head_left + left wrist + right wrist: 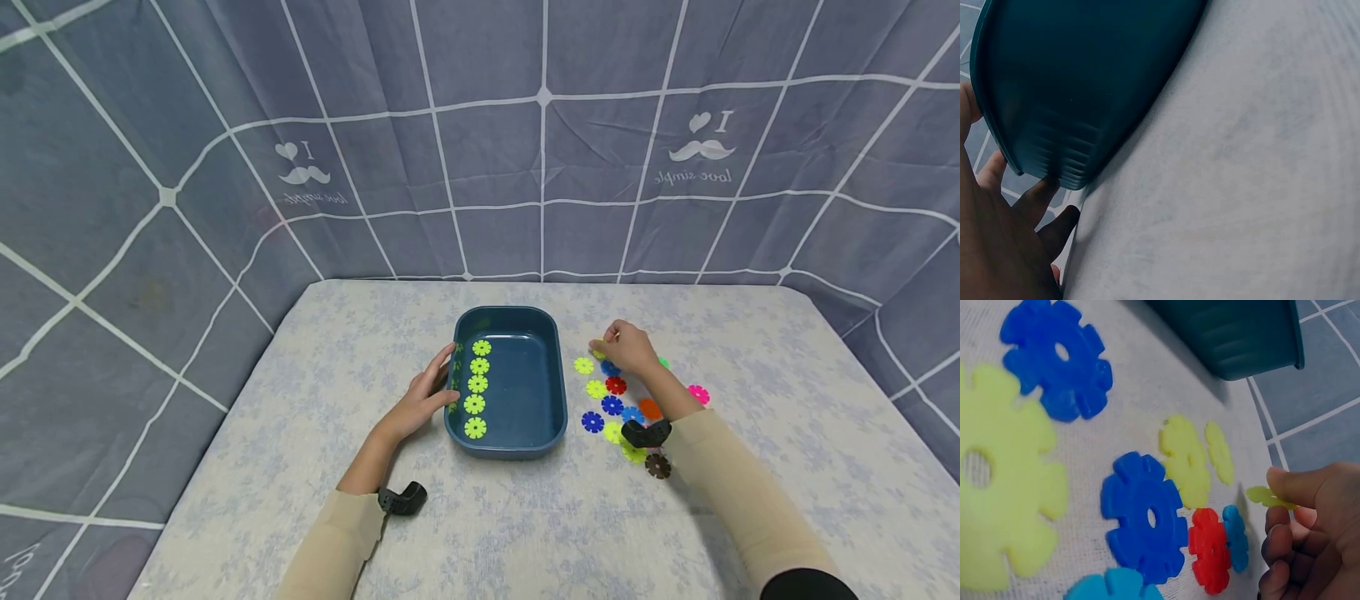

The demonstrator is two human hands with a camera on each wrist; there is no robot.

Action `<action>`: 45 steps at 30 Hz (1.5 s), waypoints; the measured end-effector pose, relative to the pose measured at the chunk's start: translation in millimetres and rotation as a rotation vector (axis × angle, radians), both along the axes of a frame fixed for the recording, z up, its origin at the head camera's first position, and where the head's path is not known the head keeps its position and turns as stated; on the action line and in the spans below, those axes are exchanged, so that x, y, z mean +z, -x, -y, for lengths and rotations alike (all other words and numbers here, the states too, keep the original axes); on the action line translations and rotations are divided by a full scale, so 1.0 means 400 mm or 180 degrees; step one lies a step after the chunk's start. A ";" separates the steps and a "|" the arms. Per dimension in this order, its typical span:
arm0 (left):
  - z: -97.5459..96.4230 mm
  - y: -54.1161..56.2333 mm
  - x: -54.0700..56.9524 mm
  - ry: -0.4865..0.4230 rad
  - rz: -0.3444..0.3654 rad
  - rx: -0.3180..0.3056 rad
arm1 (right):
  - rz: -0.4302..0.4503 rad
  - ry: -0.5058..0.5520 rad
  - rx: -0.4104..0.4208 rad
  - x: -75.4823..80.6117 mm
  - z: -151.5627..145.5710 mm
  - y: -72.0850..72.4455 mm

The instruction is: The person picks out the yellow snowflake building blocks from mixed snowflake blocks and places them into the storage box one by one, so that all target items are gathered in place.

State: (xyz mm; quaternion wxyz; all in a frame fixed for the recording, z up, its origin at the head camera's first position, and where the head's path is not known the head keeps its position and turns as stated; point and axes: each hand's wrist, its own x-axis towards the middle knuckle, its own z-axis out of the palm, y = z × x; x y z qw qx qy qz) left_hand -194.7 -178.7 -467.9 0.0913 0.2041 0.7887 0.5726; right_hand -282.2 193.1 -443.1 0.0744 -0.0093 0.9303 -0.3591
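Note:
A dark teal plastic tray [525, 383] stands on the table. Along its left side lies a column of several yellow-green notched flower discs [477, 384]. My left hand [423, 396] rests against the tray's left side, thumb and forefinger at the rim and other fingers along the ribbed outer wall [1072, 150]. To the right of the tray, my right hand [632, 346] pinches a yellow-green flower disc [1263, 496] between thumb and forefinger, just above the table. Beneath and nearer lie a red disc [1210, 550], blue discs [1147, 515] and more yellow-green ones [1185, 459].
More loose discs lie under and around my right forearm: an orange one [650, 409], a pink one [698, 394] and a brown one [657, 465]. The table [360, 333] has a pale patterned cover. Behind it hangs a grey-blue curtain [495, 158] with white lines.

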 end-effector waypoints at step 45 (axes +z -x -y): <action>-0.002 -0.003 0.010 -0.0018 -0.0046 -0.0021 | -0.0422 0.0680 0.0297 0.152 0.126 -0.009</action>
